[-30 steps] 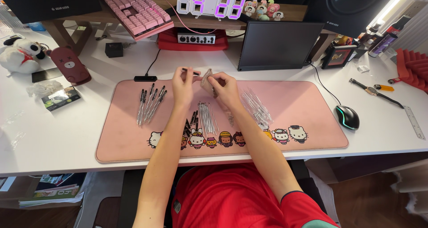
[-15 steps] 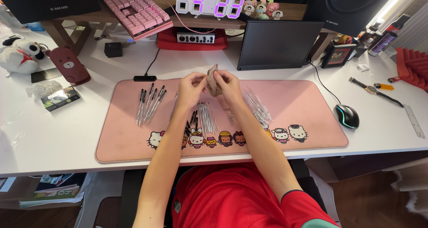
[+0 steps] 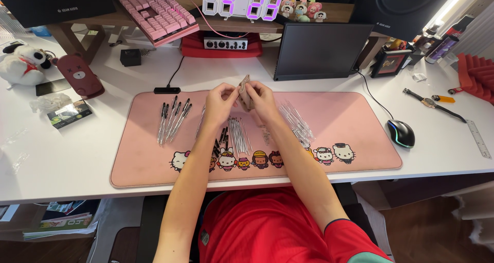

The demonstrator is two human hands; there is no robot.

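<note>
My left hand (image 3: pixel 220 101) and my right hand (image 3: pixel 262 99) meet above the pink desk mat (image 3: pixel 350 114) and hold a small brownish pouch (image 3: pixel 245 91) between them, fingers pinched on it from both sides. Left of my hands lies a row of assembled pens (image 3: pixel 173 120). Below my hands sits a bundle of thin pen refills (image 3: pixel 238 134), partly hidden by my forearms. Clear pen barrels (image 3: pixel 296 121) lie to the right of my right wrist.
A black mouse (image 3: pixel 401 133) rests at the mat's right edge. A dark tablet screen (image 3: pixel 320 51), a pink keyboard (image 3: pixel 154 11) and a digital clock (image 3: pixel 242 3) stand behind. A watch (image 3: pixel 432 103) and ruler (image 3: pixel 478 138) lie far right, a plush toy (image 3: pixel 20 65) far left.
Both hands have drawn closer together and lifted slightly, and the small pouch now stands upright between the fingers.
</note>
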